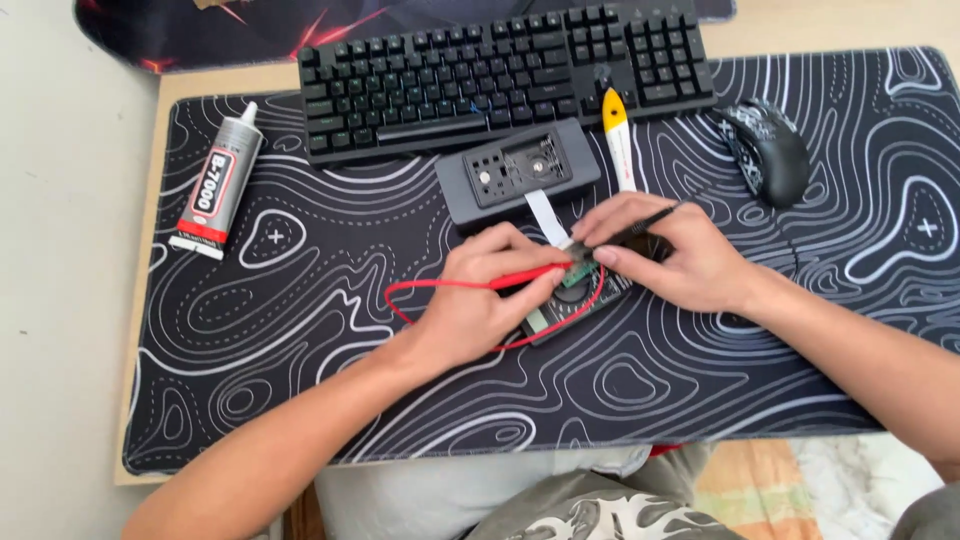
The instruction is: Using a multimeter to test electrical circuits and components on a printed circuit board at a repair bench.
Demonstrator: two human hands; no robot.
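My left hand [482, 296] pinches a red test probe [527, 278], its tip on a small green circuit board [577, 272]. A red lead wire [405, 302] loops from it across the mat. My right hand [668, 252] holds a black test probe [640, 225] against the same board. Under both hands lies a dark multimeter [553, 318], mostly hidden. Just beyond sits a dark grey opened device case [515, 178] with a white ribbon cable [545, 215] leading to the board.
A black keyboard [500, 75] lies at the back. A white tool with a yellow tip [619, 140] sits beside the case. A black mouse [768, 150] is at right, a glue tube [217, 180] at left. All rest on a black patterned desk mat [300, 330].
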